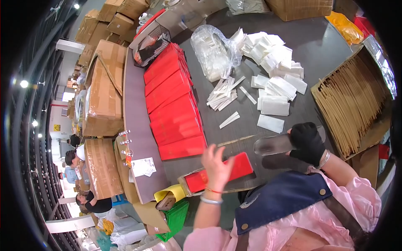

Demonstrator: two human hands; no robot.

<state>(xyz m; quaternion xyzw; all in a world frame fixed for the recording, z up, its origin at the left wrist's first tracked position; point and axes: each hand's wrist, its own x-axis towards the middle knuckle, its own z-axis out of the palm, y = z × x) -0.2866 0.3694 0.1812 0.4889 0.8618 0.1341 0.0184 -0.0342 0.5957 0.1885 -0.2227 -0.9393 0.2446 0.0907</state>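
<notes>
My left hand point(217, 167), bare with a silver bangle and a red string at the wrist, hovers with fingers spread. It is over a red rectangular packet point(242, 166) at the table's near edge and is slightly blurred. My right hand point(307, 144) wears a black fingerless glove. Its fingers are curled on a long clear plastic sleeve point(268, 145) lying on the dark table. Just beyond it are white paper slips point(270, 124), some loose and some heaped. Overlapping red packets point(173, 108) form a long row at the left.
A clear plastic bag point(213, 48) of white pieces lies at the far side. At right stands a carton point(351, 104) packed with brown cardboard pieces. A wire basket point(153, 44) sits at the far left corner. Large cartons point(104, 92) and other people are beyond the left edge.
</notes>
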